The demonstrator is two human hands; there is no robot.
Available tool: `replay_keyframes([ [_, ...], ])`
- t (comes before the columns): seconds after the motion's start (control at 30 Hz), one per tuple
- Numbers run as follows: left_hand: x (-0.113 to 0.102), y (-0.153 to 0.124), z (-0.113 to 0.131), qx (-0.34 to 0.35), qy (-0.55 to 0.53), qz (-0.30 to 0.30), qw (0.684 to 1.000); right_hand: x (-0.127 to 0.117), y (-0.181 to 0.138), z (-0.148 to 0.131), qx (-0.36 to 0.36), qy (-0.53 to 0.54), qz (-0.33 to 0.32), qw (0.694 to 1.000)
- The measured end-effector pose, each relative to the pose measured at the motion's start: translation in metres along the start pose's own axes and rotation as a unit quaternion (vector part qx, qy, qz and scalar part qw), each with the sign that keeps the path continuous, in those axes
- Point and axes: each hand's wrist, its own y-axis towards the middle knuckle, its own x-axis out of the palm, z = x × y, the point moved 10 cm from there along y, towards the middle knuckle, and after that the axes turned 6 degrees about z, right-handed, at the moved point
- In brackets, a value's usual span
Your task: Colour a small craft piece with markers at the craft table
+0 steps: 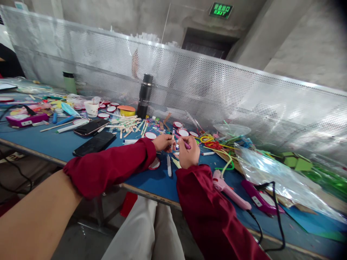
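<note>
My left hand (163,143) pinches a small wooden craft stick (172,138) upright, its top end purple. Close beside it, my right hand (190,153) is closed around a purple marker (187,145), whose tip is partly hidden by the fingers. A white marker (169,166) lies on the blue table just below both hands. Round white discs with red rims, such as one disc (150,135), lie around the left hand. A pile of craft sticks (127,124) spreads out farther left.
Two phones, one a black phone (94,143), lie left of my arm. A black thermos (145,95) stands by the perforated metal screen (206,94). At right are a pink glue gun (230,191), a purple power strip (261,198) with a cord, and a clear plastic bag (287,180).
</note>
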Motion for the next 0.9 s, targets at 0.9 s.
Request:
replay_keyframes([
  [0.9, 0.0000, 0.0017, -0.0001, 0.010, -0.011, -0.005, 1.000, -0.0004, -0.0001, -0.0006, 0.001, 0.000, 0.001, 1.000],
])
